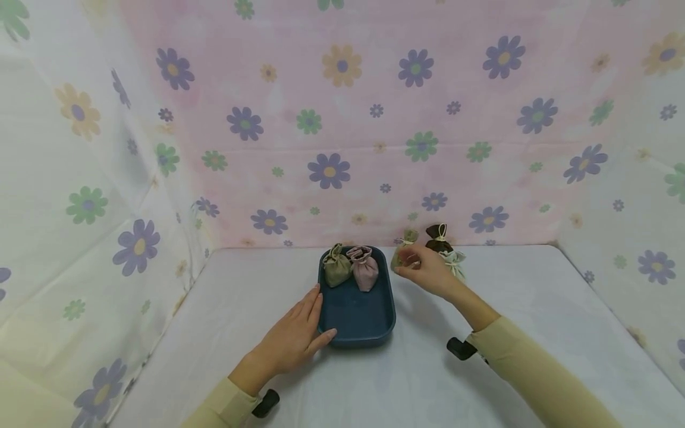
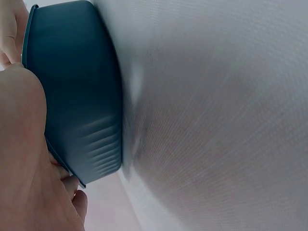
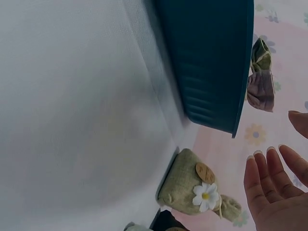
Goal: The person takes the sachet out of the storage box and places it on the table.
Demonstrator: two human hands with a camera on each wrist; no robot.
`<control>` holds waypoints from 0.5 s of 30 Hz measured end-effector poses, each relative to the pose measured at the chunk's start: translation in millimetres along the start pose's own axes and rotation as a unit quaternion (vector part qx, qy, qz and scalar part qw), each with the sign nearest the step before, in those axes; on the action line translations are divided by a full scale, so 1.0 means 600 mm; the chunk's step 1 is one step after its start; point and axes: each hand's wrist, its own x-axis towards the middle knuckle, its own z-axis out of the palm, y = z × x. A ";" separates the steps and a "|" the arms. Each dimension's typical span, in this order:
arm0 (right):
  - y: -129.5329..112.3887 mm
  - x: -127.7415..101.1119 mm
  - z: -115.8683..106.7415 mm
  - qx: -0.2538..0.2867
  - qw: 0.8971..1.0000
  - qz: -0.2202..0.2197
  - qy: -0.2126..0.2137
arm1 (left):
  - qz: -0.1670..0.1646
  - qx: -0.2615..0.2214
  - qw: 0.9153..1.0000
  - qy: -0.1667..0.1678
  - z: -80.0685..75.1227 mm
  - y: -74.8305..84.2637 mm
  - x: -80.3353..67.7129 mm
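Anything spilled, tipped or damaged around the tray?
Nothing stands out. Two pouches sit upright in the blue tray, three more stand on the table beside it. The left hand rests against the tray; the right hand reaches the olive pouch.

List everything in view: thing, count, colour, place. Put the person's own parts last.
tray: one, dark blue, centre of the table.
pouches in tray: two, olive green and dusty pink, at its far end.
pouches on table: three, right of the tray; tan-green with a white flower, dark brown, pale white.
tablecloth: one, white, covers the table.
backdrop: floral fabric, pink behind, white at the sides.
left hand: open, rests against the tray's left edge.
right hand: open, at the tan-green pouch; no grip visible.
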 end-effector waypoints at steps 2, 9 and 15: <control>-0.001 0.003 0.005 0.000 1.000 -0.006 -0.001 | 0.000 0.002 1.000 0.002 -0.001 0.001 0.000; -0.004 0.016 0.025 0.013 1.000 -0.005 -0.016 | -0.002 0.002 1.000 -0.001 -0.001 0.001 -0.001; -0.011 0.031 0.039 0.014 0.999 -0.019 -0.024 | -0.003 -0.001 1.000 0.000 -0.002 0.000 -0.002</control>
